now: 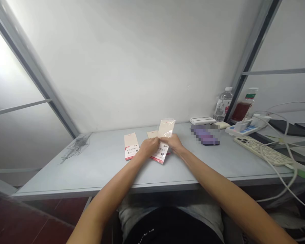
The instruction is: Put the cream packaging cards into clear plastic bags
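A flat ruler set packet in a clear sleeve, cream above with a white and red label below, is tilted up over the desk between my hands. My left hand is closed at its left edge, the fingers pinched near the middle. From the other side my right hand grips the packet, thumb across its front. A second, similar packet lies beneath, mostly covered by my left hand and the held one. Left of my hands, another ruler set packet lies flat on the desk.
On the right are a purple phone-like item, a white box, a water bottle and a bottle of dark red liquid. Charging cables loop over a power strip and a patterned phone. The desk edge runs close to my body.
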Demonstrator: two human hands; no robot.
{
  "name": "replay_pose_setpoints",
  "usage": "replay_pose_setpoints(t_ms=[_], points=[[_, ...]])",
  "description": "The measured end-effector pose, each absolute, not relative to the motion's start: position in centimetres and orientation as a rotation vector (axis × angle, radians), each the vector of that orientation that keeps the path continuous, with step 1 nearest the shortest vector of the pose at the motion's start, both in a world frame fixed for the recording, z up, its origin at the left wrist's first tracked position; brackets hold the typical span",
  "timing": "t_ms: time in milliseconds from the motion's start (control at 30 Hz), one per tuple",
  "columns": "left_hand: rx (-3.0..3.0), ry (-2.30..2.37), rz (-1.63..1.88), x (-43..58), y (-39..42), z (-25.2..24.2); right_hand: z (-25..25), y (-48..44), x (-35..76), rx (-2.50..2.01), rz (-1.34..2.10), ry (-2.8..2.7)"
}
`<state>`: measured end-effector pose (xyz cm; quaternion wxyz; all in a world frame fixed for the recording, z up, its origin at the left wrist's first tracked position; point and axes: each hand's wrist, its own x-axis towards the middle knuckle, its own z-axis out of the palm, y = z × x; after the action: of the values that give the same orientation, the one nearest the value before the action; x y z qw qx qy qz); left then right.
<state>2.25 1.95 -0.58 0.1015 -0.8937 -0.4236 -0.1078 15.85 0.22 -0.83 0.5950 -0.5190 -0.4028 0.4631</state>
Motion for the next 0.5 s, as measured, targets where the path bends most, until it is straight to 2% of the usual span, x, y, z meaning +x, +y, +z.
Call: replay_pose_setpoints(t_ms=[167,500], points=[[-2.626,-1.314,-0.486,2.3,2.1,-0.1,-0.2,-0.2,15.8,-1.156,1.129,-0.911],[-2.768,-1.692,-1.367,0.2,2.3,1.2,1.0,-0.7,16.6,-1.007,1.256,-1.014]])
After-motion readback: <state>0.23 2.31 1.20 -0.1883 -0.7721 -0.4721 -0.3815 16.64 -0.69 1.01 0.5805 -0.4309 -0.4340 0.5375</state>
